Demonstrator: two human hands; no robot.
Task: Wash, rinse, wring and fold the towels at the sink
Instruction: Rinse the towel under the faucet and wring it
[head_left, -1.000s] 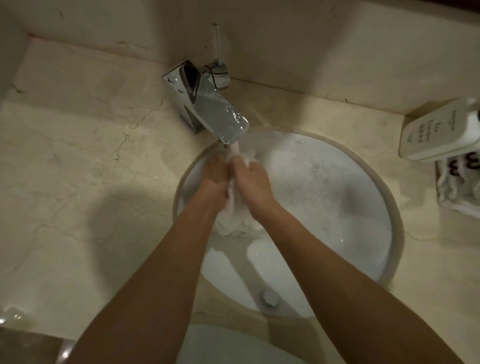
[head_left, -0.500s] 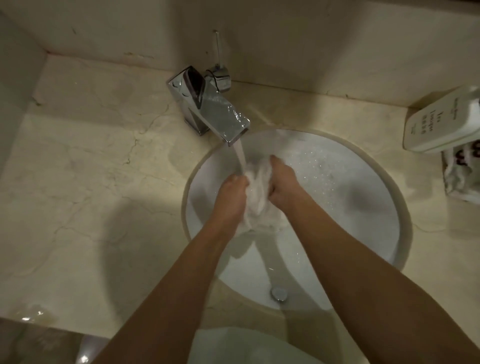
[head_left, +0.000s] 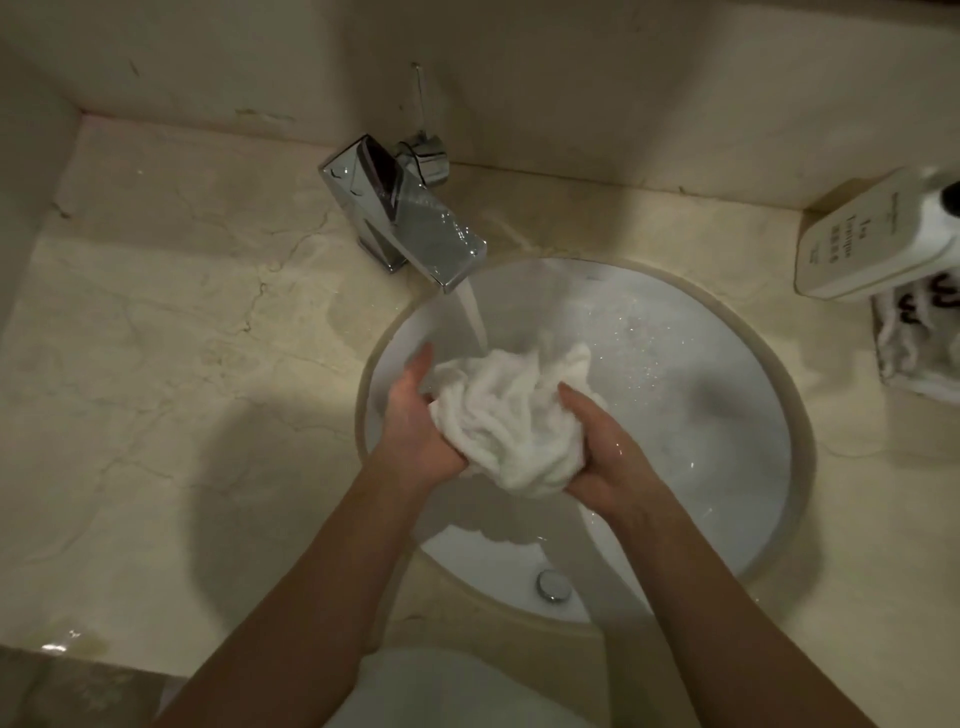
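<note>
A wet white towel (head_left: 514, 415) is bunched between both hands over the round white sink (head_left: 727, 415). My left hand (head_left: 415, 415) cups its left side, fingers reaching under the cloth. My right hand (head_left: 597, 447) holds its right side, with the thumb pressed into the folds. Water runs from the chrome faucet (head_left: 410, 223) in a stream that lands on the towel's far edge. The fingers of both hands are mostly hidden beneath the cloth.
A beige marble counter (head_left: 182, 364) surrounds the basin, with walls at the back and left. A white bottle (head_left: 872, 239) lies at the right edge above a printed packet (head_left: 914, 343). The drain stopper (head_left: 553, 584) sits at the basin's near side.
My hands have moved apart and toward me, away from the spout. The towel, squeezed tight between them before, has spread into a wider bundle under the stream.
</note>
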